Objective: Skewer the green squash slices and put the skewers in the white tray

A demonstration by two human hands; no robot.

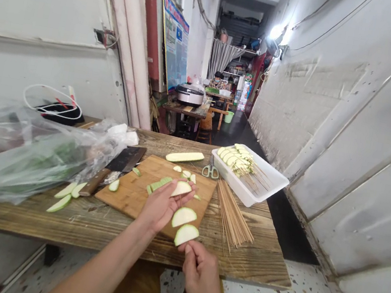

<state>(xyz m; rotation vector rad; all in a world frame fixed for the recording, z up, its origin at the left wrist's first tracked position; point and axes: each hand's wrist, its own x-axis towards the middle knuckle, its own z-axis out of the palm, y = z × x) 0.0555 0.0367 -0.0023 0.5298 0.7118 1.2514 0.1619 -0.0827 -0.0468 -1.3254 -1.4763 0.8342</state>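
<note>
My right hand (201,275) pinches the lower end of a thin skewer close to the table's front edge. Two pale half-round zucchini slices (184,218) with green rims are strung along it. At its far end, my left hand (162,204) holds another zucchini slice (182,189) between fingers and thumb. Beneath the left hand lies a wooden cutting board (123,189) with small zucchini pieces (159,184) on it. To the right of the board, a bundle of bare bamboo skewers (231,216) is fanned out on the table.
Skewered slices fill part of a white plastic tray (266,194) at the right, beside scissors (211,170). Behind the board is a cut zucchini (185,157). A cleaver (125,158), loose slices (60,203) and a plastic bag of greens (38,159) occupy the left. Someone sits far back.
</note>
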